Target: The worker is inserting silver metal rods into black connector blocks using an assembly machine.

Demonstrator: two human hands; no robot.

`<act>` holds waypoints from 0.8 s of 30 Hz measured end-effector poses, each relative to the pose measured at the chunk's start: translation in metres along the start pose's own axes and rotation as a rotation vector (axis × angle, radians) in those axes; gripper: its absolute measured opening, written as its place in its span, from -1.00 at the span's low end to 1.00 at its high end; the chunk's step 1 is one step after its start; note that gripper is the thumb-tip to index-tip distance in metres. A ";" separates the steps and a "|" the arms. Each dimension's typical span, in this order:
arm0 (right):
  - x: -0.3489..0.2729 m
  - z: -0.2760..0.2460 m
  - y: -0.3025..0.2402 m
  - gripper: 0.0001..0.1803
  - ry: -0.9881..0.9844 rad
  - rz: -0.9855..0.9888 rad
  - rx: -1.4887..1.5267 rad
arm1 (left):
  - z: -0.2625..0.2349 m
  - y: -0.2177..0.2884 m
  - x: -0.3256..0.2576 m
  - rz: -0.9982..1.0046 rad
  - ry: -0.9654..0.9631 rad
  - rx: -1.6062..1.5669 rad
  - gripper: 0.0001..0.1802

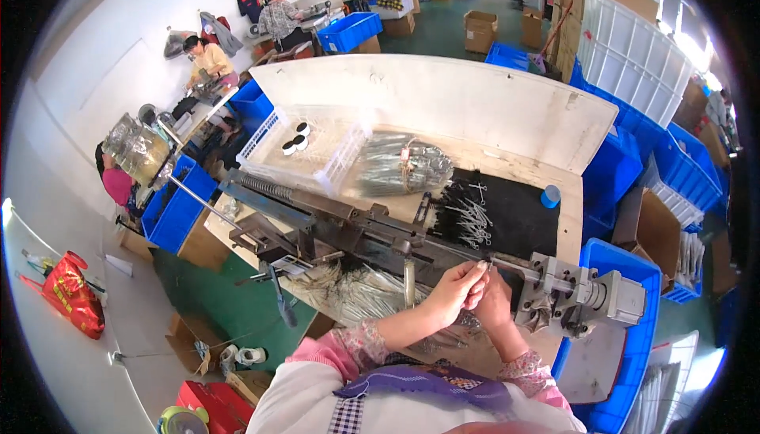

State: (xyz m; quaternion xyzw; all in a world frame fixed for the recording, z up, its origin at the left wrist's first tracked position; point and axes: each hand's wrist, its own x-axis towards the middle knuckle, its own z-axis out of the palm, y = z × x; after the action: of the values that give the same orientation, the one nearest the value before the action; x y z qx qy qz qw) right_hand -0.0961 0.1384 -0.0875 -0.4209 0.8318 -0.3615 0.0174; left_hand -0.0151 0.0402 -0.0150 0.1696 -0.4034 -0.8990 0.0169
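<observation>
My left hand and my right hand meet in front of the long metal bench machine. Both have their fingers pinched together, thumbs and fingertips close to each other. Whatever lies between them is too small or hidden to make out. Just right of my hands is the machine's grey clamp-and-motor end. Beyond them, a heap of thin metal rods with looped ends lies on a black mat. More thin metal rods lie spread to the left of my left forearm.
A bagged bundle of metal rods and a white plastic crate with round pieces stand behind the machine. A white board closes off the table's far side. Blue bins crowd the right. Several people sit at other benches on the left.
</observation>
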 end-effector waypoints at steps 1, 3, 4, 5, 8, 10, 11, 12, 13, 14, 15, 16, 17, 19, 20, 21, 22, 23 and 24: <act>-0.002 -0.002 -0.004 -0.78 0.045 -0.054 -0.106 | 0.000 -0.003 0.000 0.022 0.096 -0.049 -0.68; -0.013 -0.011 -0.013 -0.77 0.099 -0.111 -0.206 | -0.002 -0.001 -0.005 0.042 0.105 -0.055 -0.69; -0.025 -0.019 -0.019 -0.77 0.018 -0.064 -0.198 | -0.004 -0.005 -0.009 0.043 0.104 -0.039 -0.69; -0.032 -0.023 -0.023 -0.77 -0.059 -0.013 -0.189 | -0.009 -0.006 -0.007 0.041 0.099 -0.019 -0.69; -0.047 -0.039 -0.030 -0.76 -0.075 -0.038 -0.275 | -0.017 -0.004 0.001 0.013 0.138 -0.005 -0.69; -0.059 -0.052 -0.037 -0.77 -0.110 -0.057 -0.290 | -0.015 -0.006 0.004 -0.018 0.195 -0.019 -0.69; -0.060 -0.058 -0.041 -0.78 -0.132 -0.057 -0.274 | -0.014 0.004 0.010 -0.027 0.208 -0.054 -0.69; -0.061 -0.064 -0.045 -0.76 -0.171 -0.084 -0.296 | -0.017 0.010 0.014 -0.025 0.179 -0.055 -0.69; -0.062 -0.069 -0.048 -0.75 -0.201 -0.110 -0.276 | -0.019 0.013 0.012 -0.016 0.157 -0.059 -0.68; -0.062 -0.073 -0.047 -0.75 -0.187 -0.173 -0.248 | -0.013 0.018 0.011 0.027 0.177 -0.038 -0.68; -0.064 -0.080 -0.045 -0.77 -0.207 -0.222 -0.227 | -0.008 0.018 0.006 0.075 0.206 -0.011 -0.68; -0.062 -0.093 -0.052 -0.78 -0.249 -0.190 -0.198 | -0.012 0.013 0.005 0.157 0.237 0.012 -0.70; -0.055 -0.106 -0.056 -0.77 -0.258 -0.209 -0.134 | -0.017 0.012 0.007 0.256 0.263 0.041 -0.72; -0.029 -0.129 -0.066 -0.74 -0.183 -0.163 -0.119 | -0.031 0.018 0.012 0.299 0.301 0.100 -0.71; -0.011 -0.137 -0.067 -0.80 -0.087 -0.176 -0.159 | -0.027 0.018 0.011 0.264 0.311 0.072 -0.72; 0.009 -0.142 -0.077 -0.87 0.058 -0.222 -0.097 | -0.031 0.017 0.010 0.257 0.315 0.073 -0.72; 0.032 -0.135 -0.075 -0.82 0.123 -0.188 -0.076 | -0.034 0.016 0.009 0.273 0.299 0.068 -0.72; 0.053 -0.127 -0.071 -0.75 0.154 -0.245 -0.134 | -0.033 0.014 0.007 0.283 0.273 0.063 -0.73; 0.071 -0.112 -0.061 -0.68 0.203 -0.349 -0.175 | -0.030 0.013 0.006 0.283 0.261 0.067 -0.74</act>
State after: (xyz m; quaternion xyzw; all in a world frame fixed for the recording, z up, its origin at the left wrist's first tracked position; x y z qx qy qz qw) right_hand -0.1374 0.1299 0.0524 -0.5199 0.7721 -0.3259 -0.1658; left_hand -0.0121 0.0086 -0.0258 0.2267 -0.4474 -0.8441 0.1894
